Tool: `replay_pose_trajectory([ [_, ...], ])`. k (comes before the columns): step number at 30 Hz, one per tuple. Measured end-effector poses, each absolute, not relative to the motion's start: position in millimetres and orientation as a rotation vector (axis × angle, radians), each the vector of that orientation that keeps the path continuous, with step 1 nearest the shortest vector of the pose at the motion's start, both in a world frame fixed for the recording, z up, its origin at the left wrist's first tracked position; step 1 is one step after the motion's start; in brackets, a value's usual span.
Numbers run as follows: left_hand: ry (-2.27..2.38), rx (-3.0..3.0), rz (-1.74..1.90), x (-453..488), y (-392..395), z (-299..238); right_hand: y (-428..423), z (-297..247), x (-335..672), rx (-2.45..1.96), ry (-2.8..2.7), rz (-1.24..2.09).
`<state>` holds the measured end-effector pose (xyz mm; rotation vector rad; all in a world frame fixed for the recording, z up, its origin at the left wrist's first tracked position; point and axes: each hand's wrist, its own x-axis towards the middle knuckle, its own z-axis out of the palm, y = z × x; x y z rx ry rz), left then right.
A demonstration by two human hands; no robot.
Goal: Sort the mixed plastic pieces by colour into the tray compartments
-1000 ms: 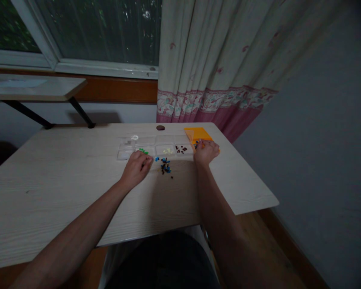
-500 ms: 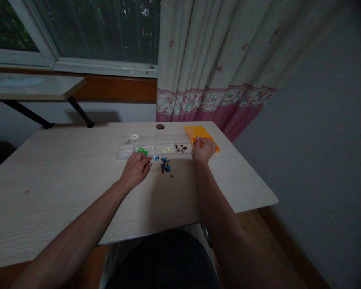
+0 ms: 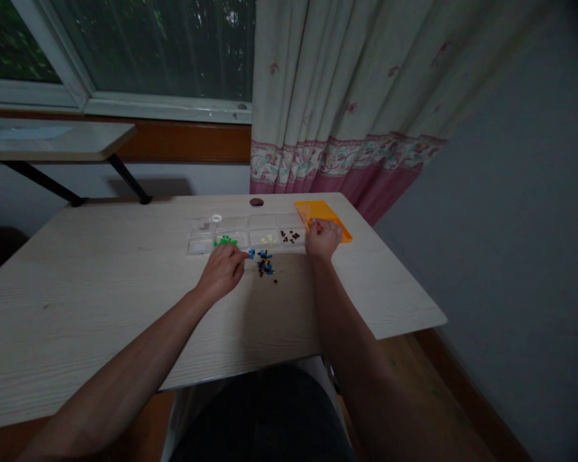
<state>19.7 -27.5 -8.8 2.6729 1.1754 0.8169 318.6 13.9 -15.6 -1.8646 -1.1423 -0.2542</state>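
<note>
Tabletop (image 3: 125, 276): blue piece (image 3: 252, 254) beside left fingers (image 3: 241, 255).

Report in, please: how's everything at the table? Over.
Left grip beside small blue pieces, hold unclear. Right grip at orange tray, hold hidden. Clear divided box just beyond the loose pile.

blue/blk pcs (image 3: 267, 267) piled, clear box (image 3: 243, 240) behind w/ grn pcs (image 3: 227, 240), yel pcs (image 3: 268, 240), brn pcs (image 3: 295, 235), orange tray (image 3: 325, 210) R

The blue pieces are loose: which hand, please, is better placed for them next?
Probably the left hand: its fingertips are by the nearest blue piece; the right hand is at the orange object.
</note>
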Motion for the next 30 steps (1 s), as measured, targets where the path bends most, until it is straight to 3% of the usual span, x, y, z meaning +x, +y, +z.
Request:
replay_pose_trajectory([
  [30, 1.213, 2.819, 0.768, 30, -26, -8, 15, -12, 311, -1.729, -1.220, -0.301],
])
